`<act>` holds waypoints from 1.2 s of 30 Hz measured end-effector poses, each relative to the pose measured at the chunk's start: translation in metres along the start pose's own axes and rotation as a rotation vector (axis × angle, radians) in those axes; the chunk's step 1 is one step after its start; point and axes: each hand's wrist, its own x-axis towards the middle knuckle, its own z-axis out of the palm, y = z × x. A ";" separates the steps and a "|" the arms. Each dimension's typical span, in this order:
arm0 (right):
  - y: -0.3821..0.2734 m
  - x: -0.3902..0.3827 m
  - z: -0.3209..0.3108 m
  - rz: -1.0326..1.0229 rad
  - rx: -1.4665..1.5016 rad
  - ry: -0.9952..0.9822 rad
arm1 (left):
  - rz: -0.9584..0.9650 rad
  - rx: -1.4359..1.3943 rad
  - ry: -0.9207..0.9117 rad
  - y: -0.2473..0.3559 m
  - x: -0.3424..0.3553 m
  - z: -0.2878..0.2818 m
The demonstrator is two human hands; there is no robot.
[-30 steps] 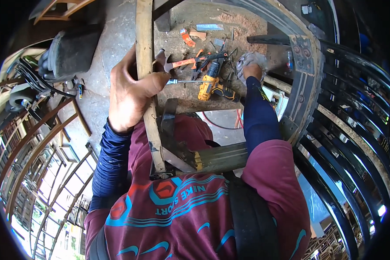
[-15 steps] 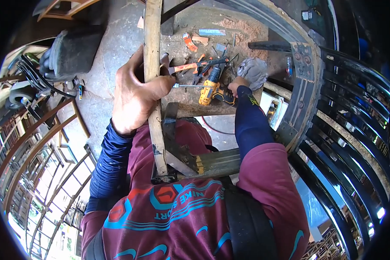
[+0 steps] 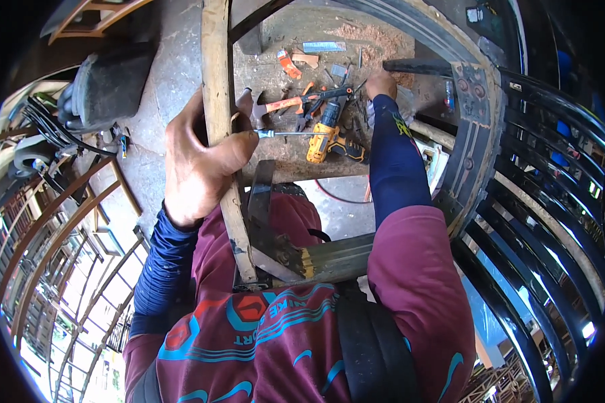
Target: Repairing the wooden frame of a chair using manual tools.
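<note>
Looking scuffed, the pale wooden rail (image 3: 217, 87)

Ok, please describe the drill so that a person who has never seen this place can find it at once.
Start at the pale wooden beam that the left hand grips, and look right, to the brown work surface scattered with tools. There, the drill lies just below the orange-and-black hammer in the picture. Unlike the tools around it, it has a bright yellow body.

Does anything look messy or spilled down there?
Yes: reddish crumbs, probably wood shavings, lie loose across the far right of the wooden board, looking spilled. Nearer, the yellow drill and orange-handled hammer lie in a jumble of tools.
</note>
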 end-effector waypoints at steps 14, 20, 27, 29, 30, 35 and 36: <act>-0.094 -0.003 -0.035 0.057 0.348 0.083 | -0.017 0.039 0.070 -0.007 -0.005 0.000; -0.113 0.002 -0.074 -0.055 0.134 -0.068 | 0.068 0.093 0.036 -0.003 -0.005 -0.004; -0.134 -0.050 -0.180 -0.320 0.122 -0.064 | 0.160 0.242 0.016 -0.024 0.003 -0.013; -0.153 -0.075 -0.239 -0.381 0.130 -0.153 | 0.320 0.391 -0.071 -0.031 0.003 -0.023; -0.160 -0.095 -0.271 -0.411 0.166 -0.243 | 0.239 0.091 -0.055 -0.031 0.000 -0.016; -0.159 -0.215 -0.334 -0.633 0.694 -0.317 | 0.147 0.185 0.003 -0.024 -0.032 -0.007; -0.156 -0.234 -0.333 -0.699 0.833 -0.395 | 0.131 0.222 0.023 -0.021 -0.046 -0.007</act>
